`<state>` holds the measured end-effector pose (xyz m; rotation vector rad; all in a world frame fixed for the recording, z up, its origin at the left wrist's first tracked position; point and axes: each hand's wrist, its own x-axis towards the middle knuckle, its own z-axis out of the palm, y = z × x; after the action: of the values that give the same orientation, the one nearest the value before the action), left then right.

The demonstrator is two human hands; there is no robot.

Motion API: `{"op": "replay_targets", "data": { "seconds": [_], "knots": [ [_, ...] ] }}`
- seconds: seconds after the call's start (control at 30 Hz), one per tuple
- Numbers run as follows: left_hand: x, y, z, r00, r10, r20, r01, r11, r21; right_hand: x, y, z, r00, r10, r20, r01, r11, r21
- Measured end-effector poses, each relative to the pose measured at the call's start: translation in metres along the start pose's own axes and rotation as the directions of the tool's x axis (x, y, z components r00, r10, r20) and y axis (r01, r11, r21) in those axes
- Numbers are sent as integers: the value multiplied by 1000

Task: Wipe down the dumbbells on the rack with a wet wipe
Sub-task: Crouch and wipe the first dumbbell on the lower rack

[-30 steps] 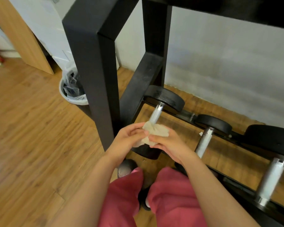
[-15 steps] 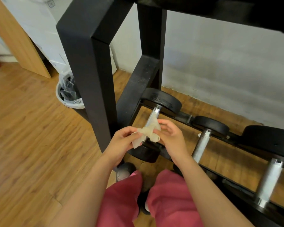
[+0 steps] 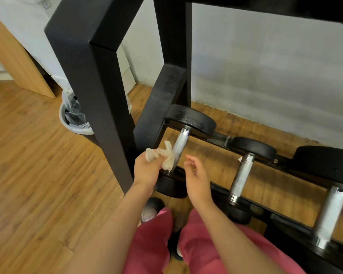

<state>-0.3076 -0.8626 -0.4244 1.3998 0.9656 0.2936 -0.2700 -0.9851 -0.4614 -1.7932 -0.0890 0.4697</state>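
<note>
You are pinching the crumpled wet wipe (image 3: 163, 158) in your left hand (image 3: 147, 172), fingers curled round it. It is hanging against the lower part of the knurled handle (image 3: 180, 144) of the leftmost dumbbell (image 3: 190, 119), which is lying on the bottom tier of the rack (image 3: 99, 99); whether the wipe is actually pressing on the metal I cannot tell. Your right hand (image 3: 197, 177) is hovering just beside the handle, fingers loosely bent and holding nothing. Bunched as it is, the wipe is probably offering only a small patch to the steel. You should be spreading it flat across your palm and wrapping it round the handle, then sliding it from one black head to the other, twisting as you are going so the knurling is getting cleaned all round. The free hand is well placed for steadying the near head (image 3: 170, 187), since a round dumbbell is liable to be rolling in its cradle. The second dumbbell (image 3: 242, 175) and the third dumbbell (image 3: 329, 216) are lying further along to your right.
</note>
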Motion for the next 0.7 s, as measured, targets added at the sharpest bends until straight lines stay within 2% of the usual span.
{"op": "replay_targets", "data": {
  "seconds": [0.1, 0.2, 0.4, 0.57, 0.7],
  "knots": [
    [22, 7, 13, 1000, 29, -11, -29, 999, 40, -1, 18, 9, 998, 48, -33, -54, 971, -233],
    [46, 16, 27, 997, 68, 33, -72, 990, 123, -2, 35, 25, 1000, -9, -9, 5, 931, -366],
    [84, 5, 44, 984, -16, 178, 13, 1000, 22, 4, 48, 41, 971, -111, -210, 46, 955, -291],
    [95, 3, 58, 987, -5, 163, -2, 999, 43, 7, 58, 45, 948, -152, -280, 75, 961, -266],
    [102, 2, 63, 987, 6, 158, -18, 997, 80, 6, 58, 46, 946, -157, -283, 85, 964, -253]
  ]
}}
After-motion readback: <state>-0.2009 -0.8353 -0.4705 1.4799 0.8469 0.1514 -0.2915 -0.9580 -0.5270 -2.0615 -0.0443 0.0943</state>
